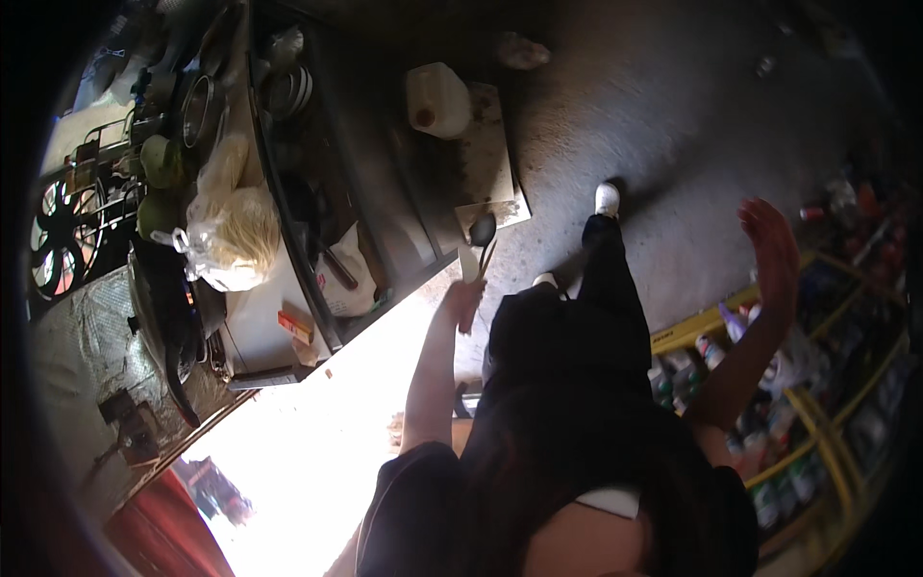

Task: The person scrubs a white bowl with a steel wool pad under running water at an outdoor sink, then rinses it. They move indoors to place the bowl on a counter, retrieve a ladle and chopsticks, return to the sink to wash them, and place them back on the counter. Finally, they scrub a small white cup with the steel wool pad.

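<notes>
My left hand (465, 298) is closed around the handles of a few utensils in front of my left hip. Among them are a dark-bowled spoon (483, 229) and a pale flat-bladed utensil (469, 262), both pointing up and away from the fist. Further details of the bunch are too small to make out. My right hand (772, 245) is raised out to the right with its fingers stretched, and nothing shows in it. It is nearest the yellow rack of bottles.
Along the left runs a counter with a tied plastic bag of yellowish strands (245, 236) and an orange box (295, 327). A white jug (438, 101) stands ahead by a pale board (490, 154). On the right, a yellow rack (817, 413) holds several bottles. Bright light floods the lower left.
</notes>
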Demonstrator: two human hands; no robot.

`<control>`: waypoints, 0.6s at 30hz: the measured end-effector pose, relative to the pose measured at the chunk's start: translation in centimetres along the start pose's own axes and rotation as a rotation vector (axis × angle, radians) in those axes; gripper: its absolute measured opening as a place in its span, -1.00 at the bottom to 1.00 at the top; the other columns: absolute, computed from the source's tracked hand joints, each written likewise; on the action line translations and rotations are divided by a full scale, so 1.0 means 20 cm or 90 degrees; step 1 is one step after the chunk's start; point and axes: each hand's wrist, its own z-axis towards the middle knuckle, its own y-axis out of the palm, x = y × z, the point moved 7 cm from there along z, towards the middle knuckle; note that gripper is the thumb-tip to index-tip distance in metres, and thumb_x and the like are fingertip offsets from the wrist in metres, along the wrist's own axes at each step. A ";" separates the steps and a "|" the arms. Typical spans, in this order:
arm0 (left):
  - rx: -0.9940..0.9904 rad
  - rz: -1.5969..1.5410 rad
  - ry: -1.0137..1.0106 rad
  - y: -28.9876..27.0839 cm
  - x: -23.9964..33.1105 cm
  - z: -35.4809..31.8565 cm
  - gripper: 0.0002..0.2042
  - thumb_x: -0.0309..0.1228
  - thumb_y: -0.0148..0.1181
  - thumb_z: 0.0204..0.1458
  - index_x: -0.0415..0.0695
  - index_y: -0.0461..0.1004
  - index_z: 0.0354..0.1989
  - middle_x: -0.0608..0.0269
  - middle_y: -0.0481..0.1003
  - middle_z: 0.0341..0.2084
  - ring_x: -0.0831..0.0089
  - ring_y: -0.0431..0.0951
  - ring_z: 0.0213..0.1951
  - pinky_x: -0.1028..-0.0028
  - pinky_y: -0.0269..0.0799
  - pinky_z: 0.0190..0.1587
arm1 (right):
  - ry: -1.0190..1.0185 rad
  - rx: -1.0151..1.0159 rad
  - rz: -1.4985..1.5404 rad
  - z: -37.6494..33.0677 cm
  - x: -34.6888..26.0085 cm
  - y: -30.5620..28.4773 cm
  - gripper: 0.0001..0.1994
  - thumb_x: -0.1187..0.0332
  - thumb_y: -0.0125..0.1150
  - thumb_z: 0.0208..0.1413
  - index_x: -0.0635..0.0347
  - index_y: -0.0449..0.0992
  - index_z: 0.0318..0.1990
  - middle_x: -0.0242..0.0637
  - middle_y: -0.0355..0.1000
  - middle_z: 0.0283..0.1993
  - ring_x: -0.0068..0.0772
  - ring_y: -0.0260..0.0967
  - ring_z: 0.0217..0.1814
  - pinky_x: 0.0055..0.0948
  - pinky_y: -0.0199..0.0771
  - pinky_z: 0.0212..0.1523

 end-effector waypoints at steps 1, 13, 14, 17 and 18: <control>0.120 0.153 0.010 -0.05 -0.06 0.06 -0.69 -0.16 0.15 0.00 -0.15 0.38 -0.58 0.33 0.36 -0.75 0.56 0.31 -0.73 0.53 0.20 -0.67 | 0.048 0.034 -0.186 0.21 0.21 -0.21 -0.66 0.28 -0.11 0.19 0.23 0.38 0.05 -0.12 0.36 0.03 -0.28 0.30 0.10 -0.32 0.25 0.12; 0.166 -0.189 -0.318 0.39 -0.52 -0.52 -0.76 -0.20 0.13 -0.01 -0.11 0.46 -0.51 0.33 0.32 -0.75 0.48 0.28 -0.71 0.46 0.14 -0.65 | -0.013 -0.319 -0.662 1.16 1.12 0.87 -0.74 0.19 0.10 0.10 0.11 0.44 -0.14 -0.19 0.43 -0.17 -0.26 0.36 -0.04 -0.25 0.32 0.02; 0.178 -0.230 -0.327 0.42 -0.54 -0.58 -0.78 -0.21 0.13 0.00 -0.10 0.45 -0.51 0.35 0.29 -0.76 0.50 0.25 -0.73 0.48 0.11 -0.67 | 0.046 -0.430 -0.603 1.07 1.05 1.23 -0.75 0.20 0.11 0.09 0.18 0.46 -0.20 -0.18 0.44 -0.24 -0.28 0.39 -0.11 -0.25 0.39 -0.07; 0.165 -0.318 -0.332 0.47 -0.51 -0.58 -0.81 -0.25 0.11 0.03 -0.05 0.43 -0.53 0.42 0.22 -0.80 0.58 0.16 -0.77 0.52 0.00 -0.73 | 0.056 -0.676 -0.461 0.75 1.06 1.93 -0.76 0.30 0.22 0.01 0.18 0.46 -0.18 -0.12 0.43 -0.17 -0.22 0.40 -0.13 -0.31 0.44 -0.13; 0.138 -0.332 -0.324 0.48 -0.46 -0.49 -0.82 -0.26 0.11 0.04 -0.03 0.42 -0.53 0.45 0.19 -0.81 0.60 0.13 -0.79 0.53 -0.04 -0.75 | 0.003 -0.780 -0.530 0.69 1.07 2.11 -0.76 0.28 0.23 0.00 0.17 0.47 -0.20 -0.13 0.44 -0.21 -0.22 0.41 -0.16 -0.28 0.45 -0.15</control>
